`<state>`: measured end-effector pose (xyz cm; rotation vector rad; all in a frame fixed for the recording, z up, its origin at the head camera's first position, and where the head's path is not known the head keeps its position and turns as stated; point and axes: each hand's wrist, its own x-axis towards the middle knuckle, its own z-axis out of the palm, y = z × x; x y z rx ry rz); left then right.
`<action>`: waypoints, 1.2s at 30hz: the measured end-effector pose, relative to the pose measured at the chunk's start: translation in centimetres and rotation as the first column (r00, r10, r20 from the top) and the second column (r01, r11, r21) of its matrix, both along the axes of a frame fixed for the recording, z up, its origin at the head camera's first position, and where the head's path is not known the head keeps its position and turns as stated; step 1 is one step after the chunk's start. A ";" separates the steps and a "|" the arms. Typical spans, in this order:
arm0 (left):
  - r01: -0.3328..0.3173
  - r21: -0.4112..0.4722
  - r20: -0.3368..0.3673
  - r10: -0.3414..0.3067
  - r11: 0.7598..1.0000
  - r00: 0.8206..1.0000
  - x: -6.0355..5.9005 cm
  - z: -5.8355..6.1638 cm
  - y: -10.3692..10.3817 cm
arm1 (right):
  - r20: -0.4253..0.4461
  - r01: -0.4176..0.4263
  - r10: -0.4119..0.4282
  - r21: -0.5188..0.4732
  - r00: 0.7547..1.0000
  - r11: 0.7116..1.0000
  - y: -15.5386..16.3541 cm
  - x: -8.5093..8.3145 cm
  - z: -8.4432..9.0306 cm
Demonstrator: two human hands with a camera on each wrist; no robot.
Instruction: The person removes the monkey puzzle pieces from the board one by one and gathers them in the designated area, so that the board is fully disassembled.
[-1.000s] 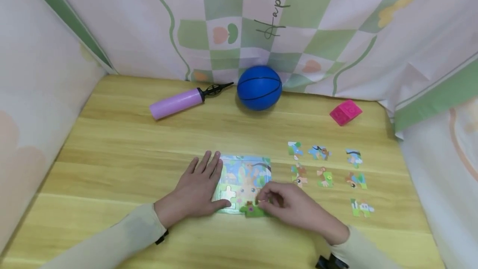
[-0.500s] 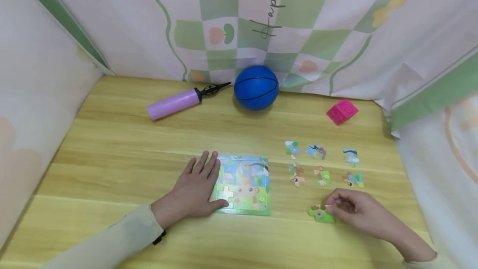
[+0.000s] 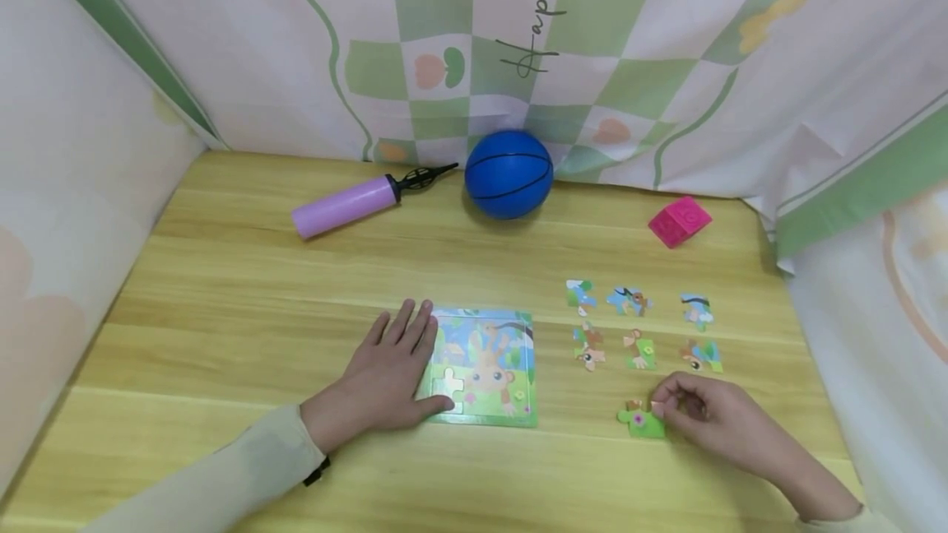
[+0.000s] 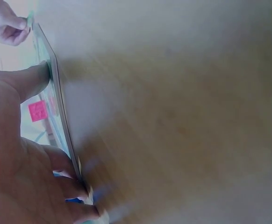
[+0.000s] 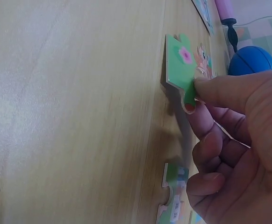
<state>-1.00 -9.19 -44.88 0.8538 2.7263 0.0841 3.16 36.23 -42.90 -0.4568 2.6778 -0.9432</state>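
My left hand (image 3: 388,373) lies with straight fingers along the left edge of a square puzzle board (image 3: 522,419), its thumb over the lower left part. The board shows a printed rabbit and a pale piece-shaped area. Off to the board's right, my right hand (image 3: 714,410) pinches a green jigsaw piece (image 3: 644,424) with a pink flower between thumb and forefinger. In the right wrist view that green piece (image 5: 179,65) is tilted close over the table, and another jigsaw piece (image 5: 172,193) lies beneath the curled fingers.
Several loose jigsaw pieces (image 3: 638,349) lie in rows right of the board. Toward the back are a purple hand pump (image 3: 346,207), a blue ball (image 3: 508,174) and a pink block (image 3: 680,222). A checked curtain (image 3: 437,15) hangs behind the table.
My right hand has moved right, away from the board to beside the loose pieces, carrying the green jigsaw piece. It shifts only slightly in the last half second. The left hand stays put.
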 end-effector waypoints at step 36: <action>0.028 0.029 -0.047 -0.027 0.999 0.999 -0.1 -0.3 -0.7 | -0.101 -0.462 0.458 -0.026 0.883 0.886 -21.8 -4.5 -1.2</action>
